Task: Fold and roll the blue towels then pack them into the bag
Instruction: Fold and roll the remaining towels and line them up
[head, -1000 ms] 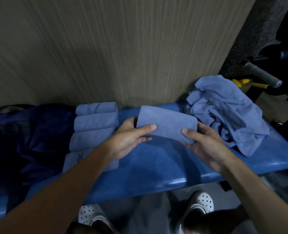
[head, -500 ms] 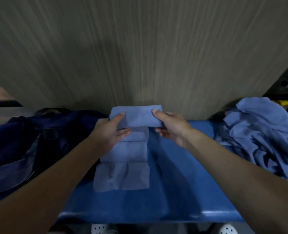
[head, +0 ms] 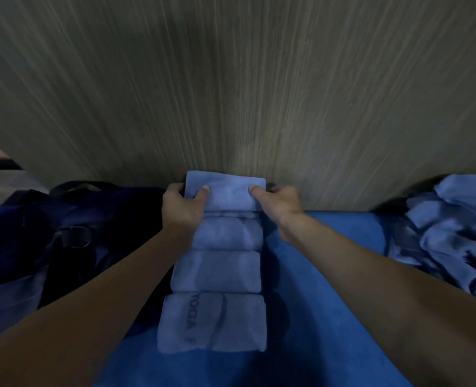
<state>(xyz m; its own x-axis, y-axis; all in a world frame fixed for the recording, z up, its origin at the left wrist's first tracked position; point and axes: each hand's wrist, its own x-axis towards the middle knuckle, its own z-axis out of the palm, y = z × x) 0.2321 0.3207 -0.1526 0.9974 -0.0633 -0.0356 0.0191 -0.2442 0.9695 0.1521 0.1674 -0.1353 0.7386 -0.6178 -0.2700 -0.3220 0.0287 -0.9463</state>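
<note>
The left hand (head: 182,208) and right hand (head: 277,203) pinch the 2 ends of the rolled towel (head: 227,192), thumbs on top, by the wall (head: 231,93) past the row of finished rolls (head: 220,269) on the worktop (head: 329,275); soft, light, probably prone to unrolling; best gripped round both ends.

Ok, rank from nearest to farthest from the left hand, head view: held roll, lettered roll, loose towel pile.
1. held roll: in the left hand itself.
2. lettered roll: row's near end.
3. loose towel pile: far right.
</note>
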